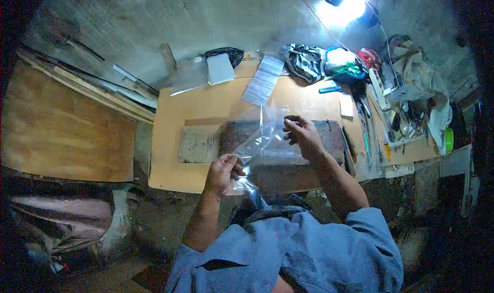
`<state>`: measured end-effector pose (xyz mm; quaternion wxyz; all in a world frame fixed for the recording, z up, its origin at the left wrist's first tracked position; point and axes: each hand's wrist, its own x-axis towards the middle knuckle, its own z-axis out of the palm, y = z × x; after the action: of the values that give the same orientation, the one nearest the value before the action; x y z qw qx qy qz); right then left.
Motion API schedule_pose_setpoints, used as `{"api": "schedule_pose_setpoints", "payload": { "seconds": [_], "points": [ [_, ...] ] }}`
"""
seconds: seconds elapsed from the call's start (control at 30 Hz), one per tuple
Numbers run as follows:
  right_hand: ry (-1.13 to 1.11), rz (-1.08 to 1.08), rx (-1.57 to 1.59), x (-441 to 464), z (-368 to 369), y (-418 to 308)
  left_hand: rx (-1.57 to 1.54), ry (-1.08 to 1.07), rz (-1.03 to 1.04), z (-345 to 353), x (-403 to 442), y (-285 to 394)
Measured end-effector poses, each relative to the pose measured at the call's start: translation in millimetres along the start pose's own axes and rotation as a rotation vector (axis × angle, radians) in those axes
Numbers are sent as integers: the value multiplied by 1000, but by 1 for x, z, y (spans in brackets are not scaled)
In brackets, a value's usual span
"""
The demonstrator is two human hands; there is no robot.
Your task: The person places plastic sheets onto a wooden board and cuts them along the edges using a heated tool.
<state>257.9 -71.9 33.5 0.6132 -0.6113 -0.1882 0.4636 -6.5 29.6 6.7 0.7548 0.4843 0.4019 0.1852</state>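
A sheet or bag of clear plastic film [260,141] stretches between my hands above the bench, shiny and creased, its lower end hanging toward my lap. My left hand [225,172] is closed, pinching the film's left side. On the other side, my right hand [303,137] has its fingers curled at the film's right edge and seems to grip it. Beneath the film lies a worn dark board [319,138] with a paler wooden block [199,144] at its left. A silvery, ribbed strip [263,80] lies just beyond the film.
On the wooden table [172,107] are a white pad [220,69], a blue-handled tool [330,89] and a striped plastic bag [305,63]. A power strip [380,88] and cluttered tools stand at the right. A lamp [342,7] shines above. A brown panel [67,123] stands left.
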Motion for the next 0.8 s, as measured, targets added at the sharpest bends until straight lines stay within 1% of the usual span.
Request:
{"api": "schedule_pose_setpoints", "payload": {
  "seconds": [0.03,0.1,0.17,0.2,0.27,0.3,0.33,0.37,0.4,0.43,0.47,0.5,0.53,0.57,0.6,0.67,0.7,0.73,0.77,0.8],
  "points": [
    [7,31,-75,5,0,-2,-14,-23,-12,-2,1,-2],
    [35,27,-75,18,2,3,-24,-48,-26,-6,4,-10],
    [60,23,-77,23,2,9,-124,54,-105,-11,5,-21],
    [49,-10,-89,18,8,4,-123,55,-106,-11,7,-22],
    [38,-38,-105,8,17,0,-13,51,27,-12,10,-29],
    [-55,-69,-77,3,21,0,165,57,81,-9,11,-24],
    [-148,-99,-49,-6,28,-4,161,57,77,-7,14,-21],
    [-185,-57,-55,-17,36,-12,275,97,247,-3,17,-19],
    [-177,-56,-58,-22,40,-10,387,134,421,3,20,-15],
    [-252,-73,-109,-26,43,-7,459,195,447,13,14,-2],
    [-327,-89,-160,-31,46,-5,456,181,445,17,10,7],
    [-313,-89,-162,-35,49,-2,509,144,502,15,8,15],
    [-325,-143,-158,-38,52,2,562,106,561,11,9,19],
    [-339,-196,-154,-40,52,5,491,45,606,2,14,11],
    [-329,-198,-155,-42,49,6,489,34,607,-1,14,10],
    [-320,-128,-50,-45,41,7,239,27,426,-4,17,8],
    [-313,-130,-50,-44,36,9,108,50,377,1,17,12],
    [-242,-95,-26,-41,27,13,108,43,376,-4,22,7],
    [-171,-60,-1,-39,20,17,-68,60,282,-14,29,-2],
    [-166,-59,0,-38,13,21,-243,80,186,-12,29,3]
  ]
}}
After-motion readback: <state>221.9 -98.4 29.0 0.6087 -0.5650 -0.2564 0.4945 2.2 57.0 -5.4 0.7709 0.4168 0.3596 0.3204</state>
